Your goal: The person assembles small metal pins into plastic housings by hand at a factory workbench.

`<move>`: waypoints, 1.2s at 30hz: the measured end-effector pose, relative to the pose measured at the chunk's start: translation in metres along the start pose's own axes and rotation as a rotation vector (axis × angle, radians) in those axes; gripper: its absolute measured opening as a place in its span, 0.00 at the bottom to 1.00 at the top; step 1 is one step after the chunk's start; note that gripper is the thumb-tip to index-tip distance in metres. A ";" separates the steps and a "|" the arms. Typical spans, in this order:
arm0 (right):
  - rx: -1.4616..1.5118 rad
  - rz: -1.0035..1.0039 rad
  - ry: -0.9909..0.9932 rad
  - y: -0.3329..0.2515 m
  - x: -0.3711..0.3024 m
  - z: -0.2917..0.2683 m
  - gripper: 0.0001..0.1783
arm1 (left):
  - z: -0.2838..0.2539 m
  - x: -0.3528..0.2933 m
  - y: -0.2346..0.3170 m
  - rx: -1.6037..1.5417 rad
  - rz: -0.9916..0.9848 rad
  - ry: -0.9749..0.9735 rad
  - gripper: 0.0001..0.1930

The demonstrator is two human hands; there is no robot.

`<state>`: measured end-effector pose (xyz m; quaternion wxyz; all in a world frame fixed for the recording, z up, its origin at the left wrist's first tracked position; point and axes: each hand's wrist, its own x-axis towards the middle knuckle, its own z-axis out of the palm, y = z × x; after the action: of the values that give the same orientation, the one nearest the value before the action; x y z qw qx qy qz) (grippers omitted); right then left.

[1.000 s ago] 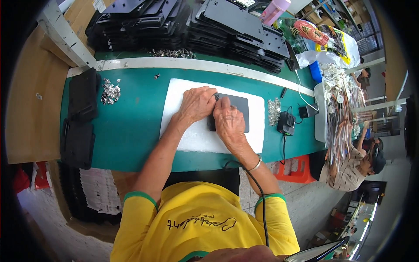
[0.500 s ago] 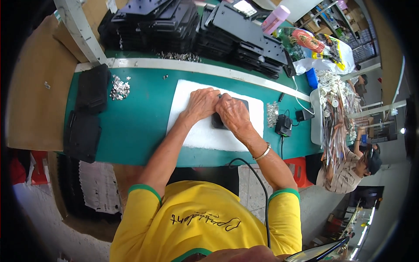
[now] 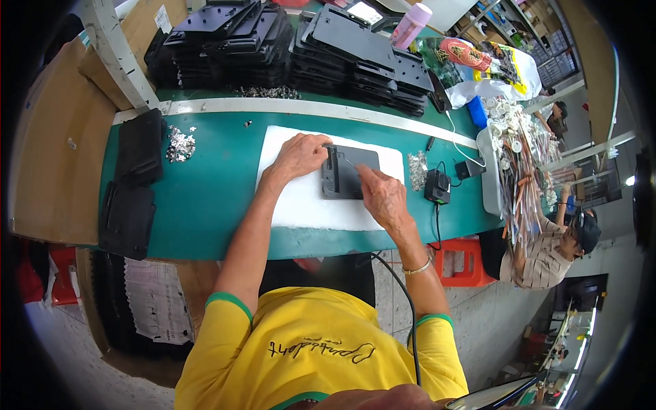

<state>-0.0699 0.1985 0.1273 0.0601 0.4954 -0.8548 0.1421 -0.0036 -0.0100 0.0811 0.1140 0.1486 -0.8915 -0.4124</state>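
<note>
A black rectangular plastic panel [image 3: 359,183] lies flat on a white foam sheet [image 3: 294,208], with a slotted strip along its left side. At the panel's upper left corner, my left hand [image 3: 301,156] is closed, its fingertips pressed on the edge. My right hand [image 3: 386,201] is at the panel's right side, fingers pinched round a thin metal tool [image 3: 350,163] whose tip points up and left over the panel. Whether it is tweezers or a pick I cannot make out.
Stacks of black panels [image 3: 362,41] stand behind a white rail [image 3: 273,106]. Small metal parts [image 3: 181,145] lie left, clear small parts [image 3: 417,169] right, beside a black adapter [image 3: 438,186]. A white bin [image 3: 486,154] holds many cables. A seated person [image 3: 547,256] is at the right.
My right hand has drawn back to the right, away from my left hand, baring the panel and the thin tool. My left hand stays at the corner. The view has shifted slightly.
</note>
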 end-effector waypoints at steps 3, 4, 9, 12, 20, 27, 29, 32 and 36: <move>0.019 0.008 0.002 -0.010 0.007 0.000 0.19 | 0.003 0.001 -0.002 -0.018 0.015 0.017 0.18; 0.044 0.024 0.004 -0.014 0.010 0.003 0.21 | 0.003 0.000 -0.002 -0.014 0.016 0.012 0.18; 0.061 0.034 0.030 -0.015 0.018 0.027 0.20 | 0.004 0.001 -0.005 0.002 0.033 0.002 0.17; 0.041 0.049 0.042 -0.018 0.021 0.033 0.19 | 0.003 0.001 -0.003 0.006 0.034 0.002 0.17; 0.005 0.037 0.063 -0.023 0.026 0.037 0.09 | 0.005 -0.001 -0.005 -0.008 0.031 0.021 0.17; -0.099 0.018 0.055 -0.024 0.026 0.041 0.13 | 0.004 0.000 -0.003 -0.008 0.033 0.036 0.17; -0.149 -0.001 0.070 -0.025 0.026 0.043 0.13 | 0.004 0.000 -0.003 -0.007 0.036 0.035 0.17; -0.202 -0.024 0.101 -0.026 0.025 0.044 0.14 | 0.005 0.000 -0.004 -0.009 0.046 0.039 0.17; -0.253 -0.096 0.130 -0.028 0.028 0.040 0.13 | 0.003 0.000 -0.001 0.016 0.009 0.009 0.17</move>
<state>-0.0580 0.1501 0.1007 0.1839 0.5140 -0.8356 0.0618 -0.0048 -0.0084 0.0783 0.1185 0.1473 -0.8949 -0.4042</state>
